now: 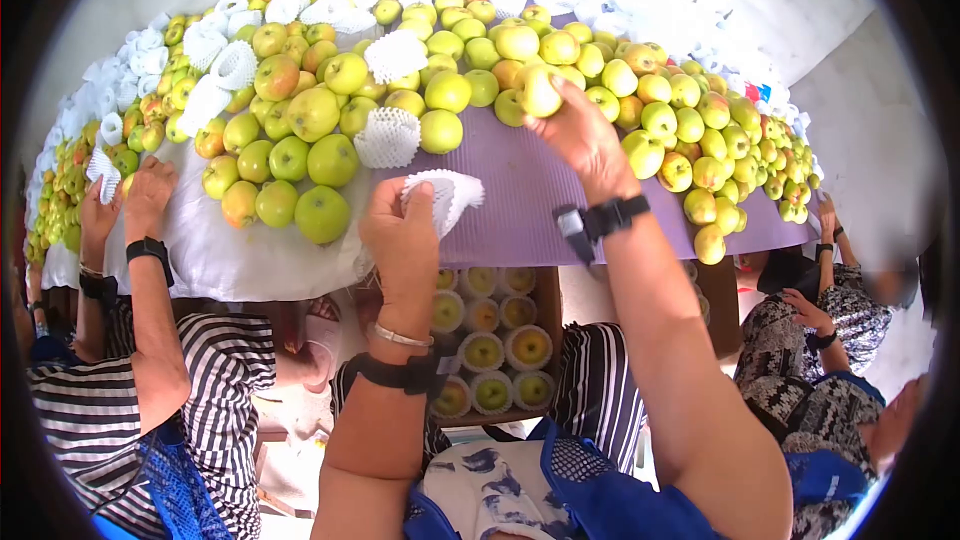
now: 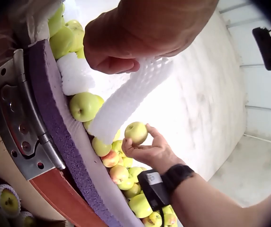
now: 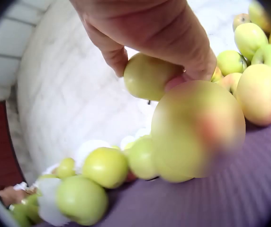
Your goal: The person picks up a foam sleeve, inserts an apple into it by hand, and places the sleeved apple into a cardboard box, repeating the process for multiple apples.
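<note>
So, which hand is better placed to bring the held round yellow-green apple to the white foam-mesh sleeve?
Right, most likely: the right hand holds that yellow-green apple, while the left hand pinches the white foam-mesh sleeve by one end.

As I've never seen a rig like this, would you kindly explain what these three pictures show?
There is no robot here, just a person's two bare hands. One camera, worn on the head, looks forward and down; the other two, one per wrist, watch each hand's work. Loose apples and white foam nets lie on the surface, partly on a purple mat. The left hand pinches an empty foam net; the right hand holds a yellow-green apple.
</note>
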Demonstrator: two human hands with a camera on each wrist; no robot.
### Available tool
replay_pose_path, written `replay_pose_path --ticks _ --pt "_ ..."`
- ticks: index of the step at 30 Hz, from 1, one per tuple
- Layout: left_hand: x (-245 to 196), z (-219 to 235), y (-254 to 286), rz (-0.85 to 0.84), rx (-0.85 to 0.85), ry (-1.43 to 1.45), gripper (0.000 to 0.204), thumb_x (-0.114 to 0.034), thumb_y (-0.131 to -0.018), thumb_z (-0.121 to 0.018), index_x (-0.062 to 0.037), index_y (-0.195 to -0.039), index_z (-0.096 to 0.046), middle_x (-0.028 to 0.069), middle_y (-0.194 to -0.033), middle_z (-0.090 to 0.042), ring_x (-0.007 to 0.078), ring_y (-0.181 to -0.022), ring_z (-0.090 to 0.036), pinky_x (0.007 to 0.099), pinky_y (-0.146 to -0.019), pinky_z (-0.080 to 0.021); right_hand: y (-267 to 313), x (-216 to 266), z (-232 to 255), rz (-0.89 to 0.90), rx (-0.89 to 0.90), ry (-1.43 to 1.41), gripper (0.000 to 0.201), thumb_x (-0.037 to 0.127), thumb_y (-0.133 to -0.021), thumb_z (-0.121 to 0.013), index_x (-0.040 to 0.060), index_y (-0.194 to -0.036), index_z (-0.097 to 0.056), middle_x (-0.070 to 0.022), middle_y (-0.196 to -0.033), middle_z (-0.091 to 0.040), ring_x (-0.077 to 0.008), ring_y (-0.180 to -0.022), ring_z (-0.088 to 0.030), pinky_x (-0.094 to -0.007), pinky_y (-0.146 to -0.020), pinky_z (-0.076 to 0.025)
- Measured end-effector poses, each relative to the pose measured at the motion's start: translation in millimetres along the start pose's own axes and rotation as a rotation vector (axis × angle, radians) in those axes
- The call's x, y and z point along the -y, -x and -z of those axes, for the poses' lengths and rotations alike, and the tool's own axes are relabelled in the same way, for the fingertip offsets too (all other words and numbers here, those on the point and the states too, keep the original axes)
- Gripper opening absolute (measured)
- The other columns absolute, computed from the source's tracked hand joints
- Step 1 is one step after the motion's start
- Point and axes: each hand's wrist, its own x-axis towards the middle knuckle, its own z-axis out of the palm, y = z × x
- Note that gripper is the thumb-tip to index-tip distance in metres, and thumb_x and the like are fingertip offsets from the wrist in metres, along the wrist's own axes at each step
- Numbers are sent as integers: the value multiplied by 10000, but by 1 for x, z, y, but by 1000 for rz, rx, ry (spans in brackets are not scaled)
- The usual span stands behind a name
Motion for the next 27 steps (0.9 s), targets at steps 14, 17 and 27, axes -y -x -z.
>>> replay_pose_path --ticks 14,17,27 --pt "11 -8 0 -120 -32 -293 142 -45 -750 -637 31 -846 -567 48 -759 -585 100 -665 -534 250 -609 -454 98 -10 -46 -23 148 -105 462 86 -740 -657 -72 -1143 -495 -137 -1087 -581 -240 -1022 -563 -396 -897 -451" --pt "13 -10 -1 -95 -38 -297 148 -45 -747 -643 30 -847 -564 46 -763 -582 99 -672 -534 251 -608 -455 106 -8 -58 -74 162 48 517 106 -712 -674 -58 -1167 -490 -110 -1074 -581 -198 -981 -562 -325 -879 -441" --pt "14 -24 10 -171 21 -261 147 -46 -774 -659 -2 -873 -560 -4 -762 -566 46 -654 -499 195 -566 -420 104 -28 -51 -210 228 145 497 259 -753 -652 -20 -1146 -532 -65 -1045 -590 -152 -974 -531 -292 -866 -402"
